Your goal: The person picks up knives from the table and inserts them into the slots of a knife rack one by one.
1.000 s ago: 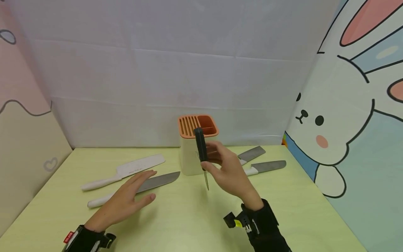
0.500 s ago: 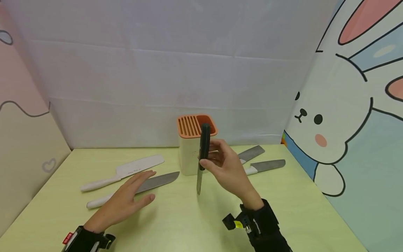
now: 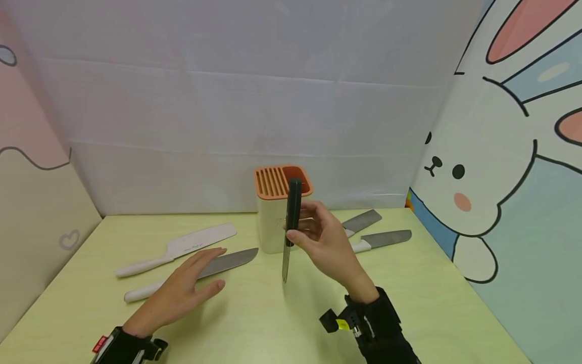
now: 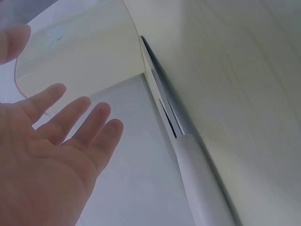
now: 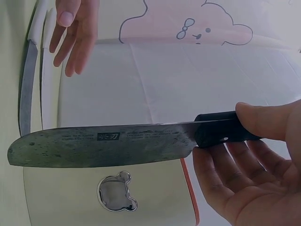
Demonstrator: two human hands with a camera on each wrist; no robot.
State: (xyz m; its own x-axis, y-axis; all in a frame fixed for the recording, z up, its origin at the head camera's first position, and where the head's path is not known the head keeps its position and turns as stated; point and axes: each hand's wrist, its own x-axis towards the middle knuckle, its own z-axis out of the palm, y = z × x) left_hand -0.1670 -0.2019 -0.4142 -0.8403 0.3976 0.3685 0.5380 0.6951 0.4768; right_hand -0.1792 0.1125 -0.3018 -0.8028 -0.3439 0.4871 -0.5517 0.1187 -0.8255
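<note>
My right hand (image 3: 325, 245) grips a kitchen knife (image 3: 293, 210) by its black handle, thumb on one side and fingers on the other. The blade points down toward the table, in front of the knife block (image 3: 271, 227), which is cream with an orange slotted top. In the right wrist view the broad, stained blade (image 5: 99, 147) lies across the picture. My left hand (image 3: 179, 293) hovers with spread fingers and holds nothing. Beneath it lies a long knife (image 3: 234, 260) with a white handle, partly hidden by the hand; a white-handled cleaver (image 3: 202, 239) rests just behind.
Two more knives, a farther one (image 3: 364, 220) and a nearer white-handled one (image 3: 387, 238), lie to the right of the block, partly behind my right hand. A pale cloth wall (image 3: 227, 116) closes off the back of the yellow-green table (image 3: 254, 328).
The knife in my right hand has turned: its handle now stands nearly upright and the blade tip has swung left. The left hand has stayed in place.
</note>
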